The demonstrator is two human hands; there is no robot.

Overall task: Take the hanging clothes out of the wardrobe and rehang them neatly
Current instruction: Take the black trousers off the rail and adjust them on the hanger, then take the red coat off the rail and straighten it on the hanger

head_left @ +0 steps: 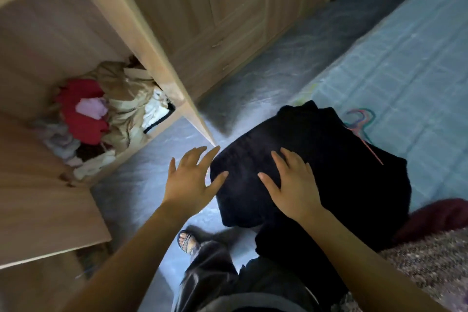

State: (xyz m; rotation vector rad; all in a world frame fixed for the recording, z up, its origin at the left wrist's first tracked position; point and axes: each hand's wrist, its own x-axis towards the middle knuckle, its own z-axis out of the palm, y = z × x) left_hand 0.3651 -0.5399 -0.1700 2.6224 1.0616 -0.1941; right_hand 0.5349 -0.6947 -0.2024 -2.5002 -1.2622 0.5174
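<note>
A heap of black clothes (329, 159) lies on the edge of the bed (410, 63) and hangs over its side. Coloured plastic hangers (361, 121) stick out from the heap's far right. My right hand (291, 182) lies flat on top of the black cloth with fingers spread. My left hand (192, 177) is open beside the heap's left edge, its thumb touching the cloth. The open wardrobe (76, 40) stands at the left, with a pile of crumpled clothes (101, 119) on its floor.
The open wardrobe door (45, 197) juts out at the lower left. Closed wardrobe doors (228, 20) fill the back. A maroon cloth (440, 215) and a speckled blanket (430, 266) lie on the bed at right. My sandalled foot (188, 242) stands on the grey floor.
</note>
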